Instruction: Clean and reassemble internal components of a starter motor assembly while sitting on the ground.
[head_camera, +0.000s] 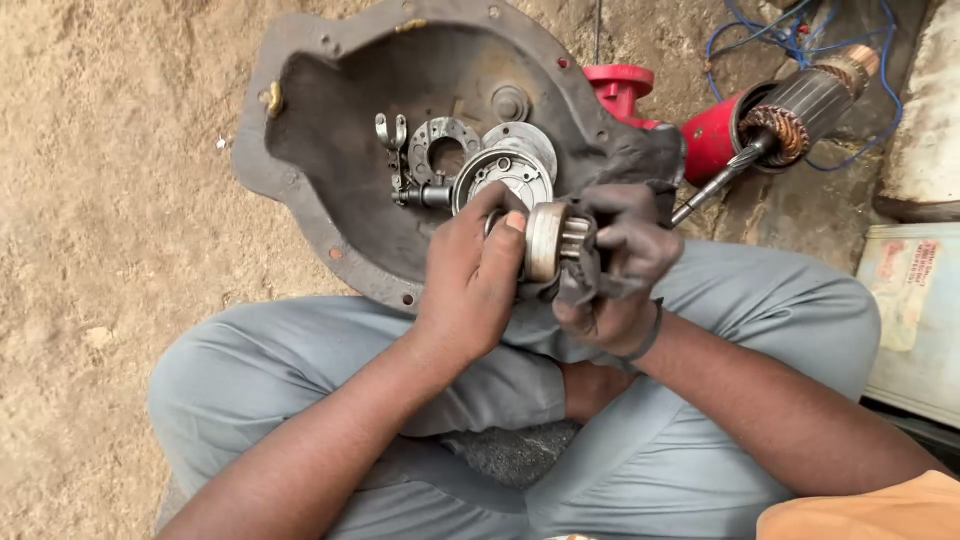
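1. Now left hand (468, 285) grips round metal gear part (548, 240) above lap.
2. Right hand (615, 265) clenched on dark rag (640, 165), touching same part.
3. Behind: grey metal housing (330, 90) holding round plates (500, 170); motor armature (800, 110) on ground at right.

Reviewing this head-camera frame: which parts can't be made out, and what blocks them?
- Pinion gear part, head view: its far side is covered by the left hand and a dark rag.
- Right hand: its palm and grip are hidden by the rag.
- Armature: its shaft tip vanishes behind the right hand.
- White box: cut by the right edge.
- Small parts in the metal housing: too small to identify.
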